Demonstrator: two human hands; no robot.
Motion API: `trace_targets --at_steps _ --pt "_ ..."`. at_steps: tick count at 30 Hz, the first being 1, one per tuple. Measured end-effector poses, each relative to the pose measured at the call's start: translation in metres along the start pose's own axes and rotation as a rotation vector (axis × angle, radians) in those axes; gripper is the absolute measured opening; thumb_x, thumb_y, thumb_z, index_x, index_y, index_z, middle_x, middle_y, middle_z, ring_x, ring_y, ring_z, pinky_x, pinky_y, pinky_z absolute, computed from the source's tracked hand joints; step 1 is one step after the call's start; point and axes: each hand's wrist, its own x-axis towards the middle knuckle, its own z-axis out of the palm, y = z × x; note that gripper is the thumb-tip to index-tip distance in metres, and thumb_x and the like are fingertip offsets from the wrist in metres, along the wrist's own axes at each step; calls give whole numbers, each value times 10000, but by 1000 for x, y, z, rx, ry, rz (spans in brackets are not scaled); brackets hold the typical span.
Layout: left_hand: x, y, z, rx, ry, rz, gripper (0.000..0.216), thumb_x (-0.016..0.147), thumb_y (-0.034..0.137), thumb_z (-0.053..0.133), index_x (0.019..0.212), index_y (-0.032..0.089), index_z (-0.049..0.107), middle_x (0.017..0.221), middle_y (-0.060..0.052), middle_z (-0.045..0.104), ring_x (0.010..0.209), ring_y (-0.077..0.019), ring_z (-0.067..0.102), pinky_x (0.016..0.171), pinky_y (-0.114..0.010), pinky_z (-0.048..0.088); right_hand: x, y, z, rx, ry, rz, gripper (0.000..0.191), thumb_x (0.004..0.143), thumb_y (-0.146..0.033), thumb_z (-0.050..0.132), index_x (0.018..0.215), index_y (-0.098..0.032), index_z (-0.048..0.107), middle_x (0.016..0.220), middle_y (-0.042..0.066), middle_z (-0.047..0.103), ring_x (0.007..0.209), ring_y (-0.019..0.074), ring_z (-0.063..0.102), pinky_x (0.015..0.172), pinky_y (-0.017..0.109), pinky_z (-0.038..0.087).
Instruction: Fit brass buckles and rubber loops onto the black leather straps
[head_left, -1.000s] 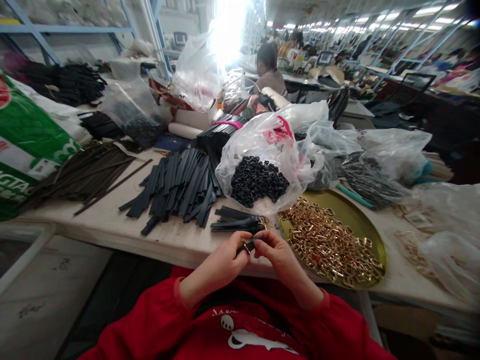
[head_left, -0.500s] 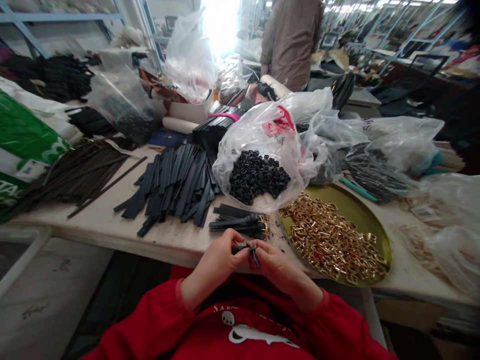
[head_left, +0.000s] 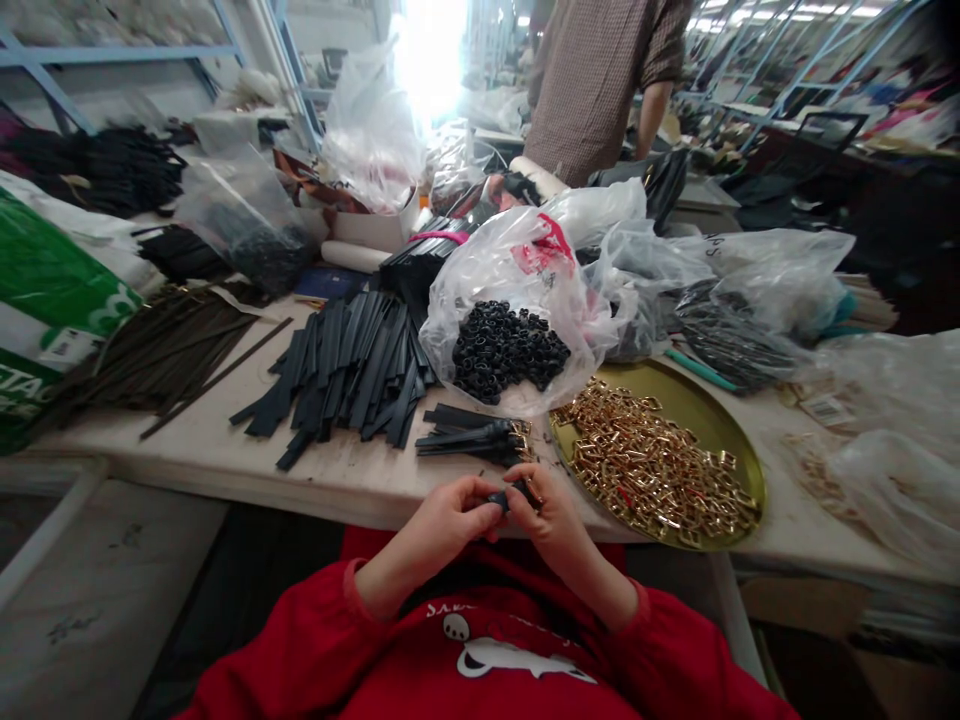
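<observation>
Close to the table's front edge, my left hand and my right hand meet, both closed on a short black strap. My fingers cover much of the strap, so its ends are hard to make out. Just beyond my hands lies a small stack of black straps with gold buckles. Behind that, an open clear plastic bag holds many small black loops. To the right, a round gold tray carries a heap of gold buckles.
Loose black strips fan out left of the bag, with dark brown strips farther left. A green and white sack stands at the left edge. Filled plastic bags crowd the right. A person stands behind the table.
My fingers have shifted their grip and turned the strap; my right hand has risen slightly. The person behind has moved, an arm now showing. The view has shifted a little.
</observation>
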Motion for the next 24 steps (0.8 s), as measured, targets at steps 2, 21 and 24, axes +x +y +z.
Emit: trace_targets --at_steps 2,21,24 --pt "0 -4 3 -55 -30 -43 223 746 269 576 931 146 592 667 23 622 569 -86 561 544 -196 425 -5 1 -1 -76 -58 -23 98 811 -302 466 836 -215 501 630 -30 502 562 127 468 537 247 352" --pt "-5 -15 3 335 -203 -4 270 826 336 392 687 155 536 492 40 533 383 -71 435 377 -177 308 -32 16 11 -49 45 29 205 866 -411 379 818 -220 436 622 -23 477 565 145 467 541 269 366" --pt "-3 -15 4 403 -184 29 276 831 322 363 694 159 539 495 42 522 385 -75 425 388 -186 309 -32 17 15 -41 53 45 207 873 -413 362 824 -223 427 629 -19 483 570 148 481 543 271 373"
